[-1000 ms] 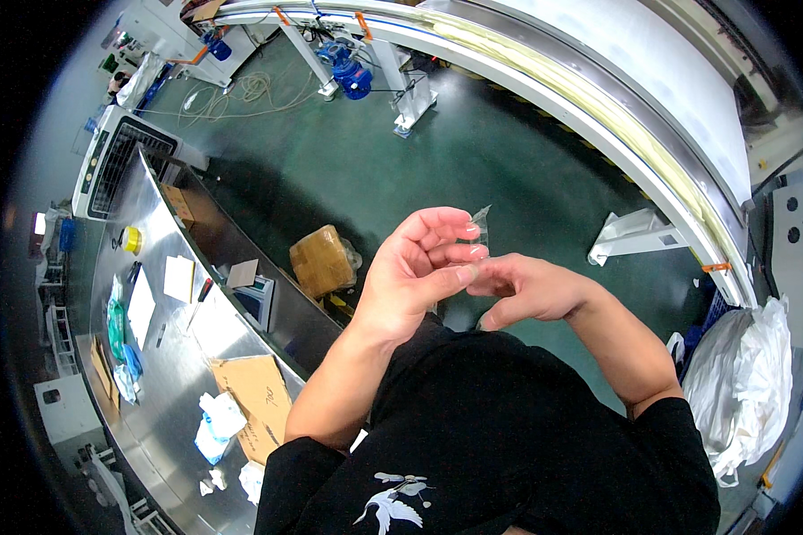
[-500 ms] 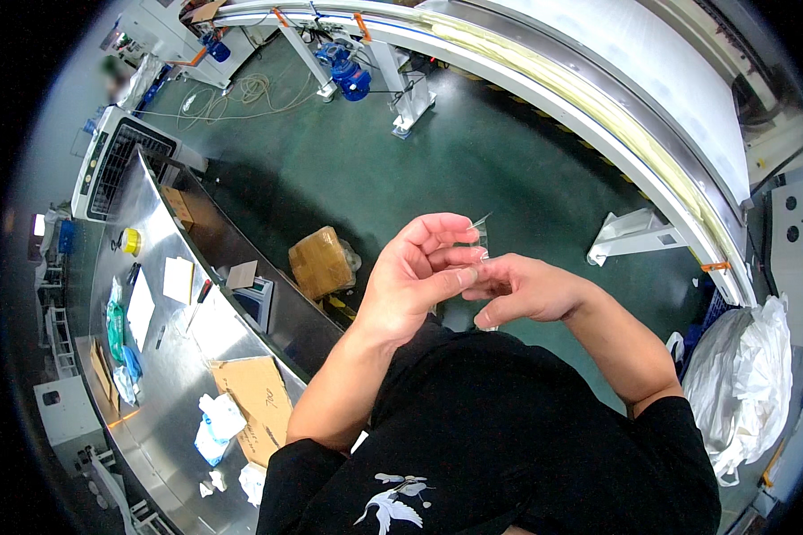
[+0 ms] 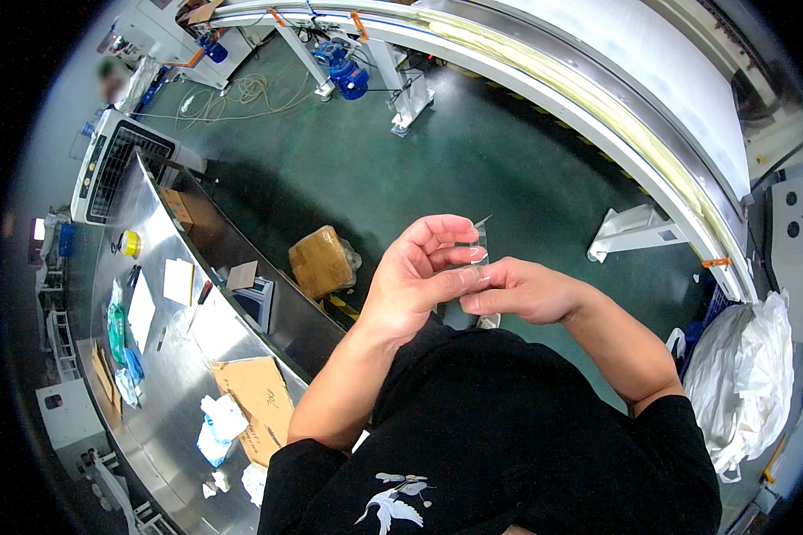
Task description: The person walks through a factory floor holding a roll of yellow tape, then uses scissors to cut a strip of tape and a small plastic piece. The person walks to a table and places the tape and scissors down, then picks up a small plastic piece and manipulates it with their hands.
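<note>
A thin, clear piece of plastic film (image 3: 482, 235) stands up between my hands in front of my body, its pointed upper corner catching the light. My left hand (image 3: 410, 278) curls around its left side, with the thumb stretched toward the lower edge and the fingertips against the film. From the right, my right hand (image 3: 533, 291) meets it, thumb and forefinger pinched together at the lower part. The tips of both hands nearly touch. The film's lower end is hidden by the fingers, and its full shape is hard to make out.
On my left runs a metal table (image 3: 165, 437) with a flat cardboard piece (image 3: 263, 401), papers, a yellow tape roll (image 3: 131, 242) and crumpled wipes (image 3: 221, 428). A cardboard box (image 3: 321, 261) sits on the green floor. Ahead curves a long white machine frame (image 3: 544, 80); white plastic bags (image 3: 740, 383) bulge at right.
My right thumb and fingers have closed into a pinch at the film's lower part, moving slightly left. My left hand stays almost in place.
</note>
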### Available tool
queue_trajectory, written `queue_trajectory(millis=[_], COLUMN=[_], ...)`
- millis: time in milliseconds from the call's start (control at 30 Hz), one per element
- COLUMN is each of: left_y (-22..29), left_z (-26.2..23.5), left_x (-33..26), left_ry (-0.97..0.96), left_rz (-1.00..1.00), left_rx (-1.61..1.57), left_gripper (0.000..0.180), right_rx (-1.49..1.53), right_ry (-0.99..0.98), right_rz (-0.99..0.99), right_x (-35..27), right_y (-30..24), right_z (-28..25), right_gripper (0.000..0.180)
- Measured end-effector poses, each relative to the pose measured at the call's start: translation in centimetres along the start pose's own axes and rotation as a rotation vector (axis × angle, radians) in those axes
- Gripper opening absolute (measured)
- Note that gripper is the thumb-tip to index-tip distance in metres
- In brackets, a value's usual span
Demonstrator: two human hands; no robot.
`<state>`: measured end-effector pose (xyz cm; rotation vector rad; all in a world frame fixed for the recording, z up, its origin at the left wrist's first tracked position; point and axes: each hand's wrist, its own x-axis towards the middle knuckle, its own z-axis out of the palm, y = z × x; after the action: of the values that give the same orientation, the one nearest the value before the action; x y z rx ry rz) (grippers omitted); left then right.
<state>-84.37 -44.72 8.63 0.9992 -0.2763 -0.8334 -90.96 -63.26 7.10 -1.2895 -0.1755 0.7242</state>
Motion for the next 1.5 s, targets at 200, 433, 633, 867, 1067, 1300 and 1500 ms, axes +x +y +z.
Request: queue_trajectory(millis=[200,433,633,867,1067,1300,1500], left_y=[-0.2,-0.1,-0.1,-0.3,1.5,-0.1,-1.9], left_z=[-0.3,-0.6,-0.6,-1.1,-1.8,0.8,2.6], left_x=[0.1,0.2,0.2,0.5,2.0,-1.9,-0.6], left_ry=[-0.009,-0.024,-0.039,-0.110,0.326,0.414,0.284], left_rz=[0.009,-0.021,0.032,0.191,0.423,0.376,0.145], left_rx=[0.003,0.026,0.128,0.330,0.896,0.636,0.277], left_gripper=[0.049,0.041,0.040,0.036,0.027,0.013,0.018], right_rx=[-0.023,-0.161,-0.429,-0.316,0.502,0.965,0.711], right_ry=[0.004,-0.022,-0.030,-0.066,-0.032,0.127,0.182], right_rz=[-0.006,-0.046,-0.184,-0.073,-0.154,-0.346,-0.421], right_x=[0.0,-0.2,-0.1,-0.4,-0.3,0.5,0.8], right_y=[-0.5,-1.1,-0.7,-1.9,-0.1,-0.1,0.0], right_z=[0.4,1.1,0.7,0.6,0.5,0.7,1.5], right_gripper=[0.026,0.031,0.038,0.040,0.064,0.079,0.080])
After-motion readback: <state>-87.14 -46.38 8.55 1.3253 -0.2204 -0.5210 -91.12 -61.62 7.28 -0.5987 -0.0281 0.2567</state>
